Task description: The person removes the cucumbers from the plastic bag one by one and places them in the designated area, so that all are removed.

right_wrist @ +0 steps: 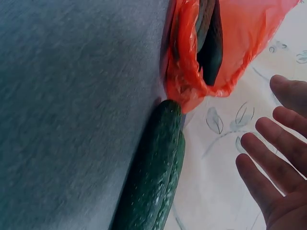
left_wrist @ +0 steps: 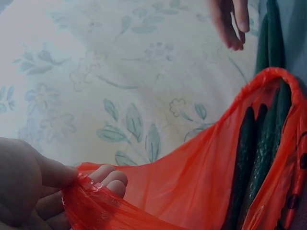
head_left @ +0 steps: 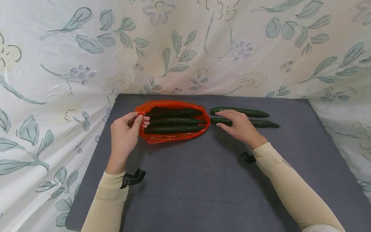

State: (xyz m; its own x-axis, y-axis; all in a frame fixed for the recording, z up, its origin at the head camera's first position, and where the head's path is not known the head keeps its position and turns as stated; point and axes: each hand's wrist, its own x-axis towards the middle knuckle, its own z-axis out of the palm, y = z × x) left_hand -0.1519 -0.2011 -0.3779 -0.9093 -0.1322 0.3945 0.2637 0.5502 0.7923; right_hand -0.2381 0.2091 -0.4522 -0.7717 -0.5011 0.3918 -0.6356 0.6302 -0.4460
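A red plastic bag (head_left: 165,139) lies with its mouth spread wide and three dark green cucumbers (head_left: 175,129) side by side inside. At its left end, my left hand (head_left: 124,135) pinches the bag's edge between thumb and fingers; the left wrist view shows the film (left_wrist: 91,199) stretched up from the rest of the bag. To the right of the bag lie two more cucumbers, a far one (head_left: 255,113) and a nearer one (head_left: 265,123). Over their left ends hovers my right hand (head_left: 242,129), fingers apart and holding nothing, as the right wrist view shows (right_wrist: 283,163).
Everything lies on a dark grey table (head_left: 197,180), toward its back edge. Behind and along the sides hangs a pale cloth (head_left: 185,42) printed with leaves and flowers. A black band (head_left: 134,178) sits on the left wrist, and another (head_left: 248,158) on the right.
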